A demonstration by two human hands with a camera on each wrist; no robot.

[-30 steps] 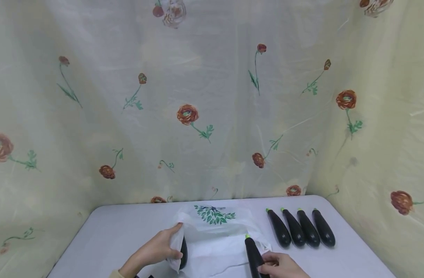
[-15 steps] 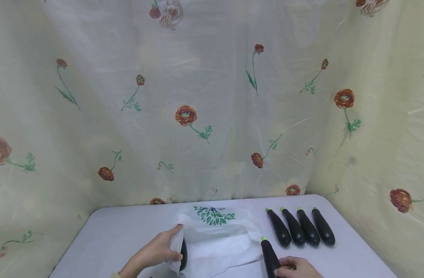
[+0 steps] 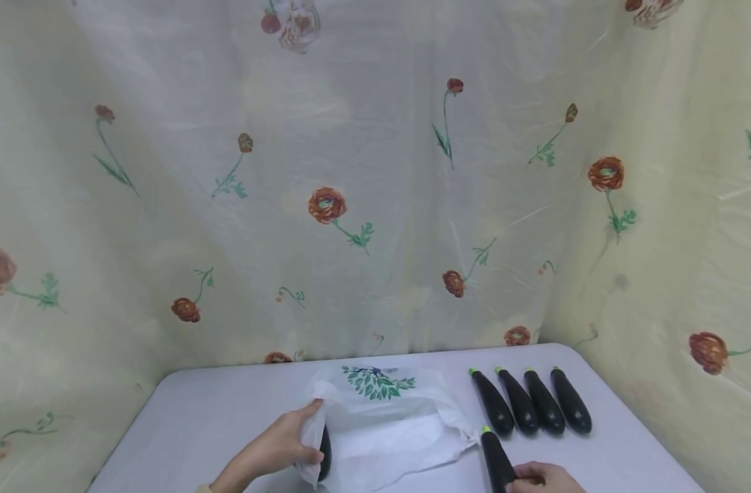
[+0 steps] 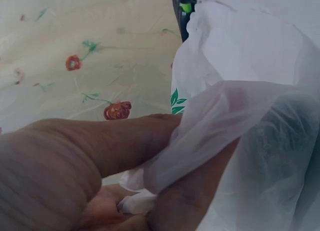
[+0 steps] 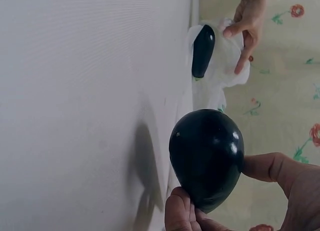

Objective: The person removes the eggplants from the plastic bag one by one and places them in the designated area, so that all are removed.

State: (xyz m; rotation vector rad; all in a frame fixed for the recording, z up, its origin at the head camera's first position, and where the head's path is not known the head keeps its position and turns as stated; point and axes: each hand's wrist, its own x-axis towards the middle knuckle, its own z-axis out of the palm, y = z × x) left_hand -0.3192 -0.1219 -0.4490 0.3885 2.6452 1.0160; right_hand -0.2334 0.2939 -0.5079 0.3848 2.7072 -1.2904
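Note:
My right hand (image 3: pixel 546 477) holds a dark eggplant (image 3: pixel 495 459) with a bright green stem tip, right of the bag's mouth. In the right wrist view, thumb and fingers grip this eggplant (image 5: pixel 206 156) from both sides, its rounded end toward the camera and a shadow on the table beside it. At the left side of a white plastic bag (image 3: pixel 400 448) with a green leaf print, my left hand (image 3: pixel 279 441) pinches the edge. The left wrist view has the thin film (image 4: pixel 215 118) between thumb and fingers. Another eggplant (image 3: pixel 325 453) lies inside the bag, by the left fingers.
Several more eggplants (image 3: pixel 523 402) lie side by side at the right of the white table (image 3: pixel 227 397), stems toward the back. A flower-patterned curtain (image 3: pixel 375 205) hangs behind the table and along its sides.
My right hand has moved right with the eggplant, from over the bag's opening to outside its right edge. The left hand stays at the bag's left side.

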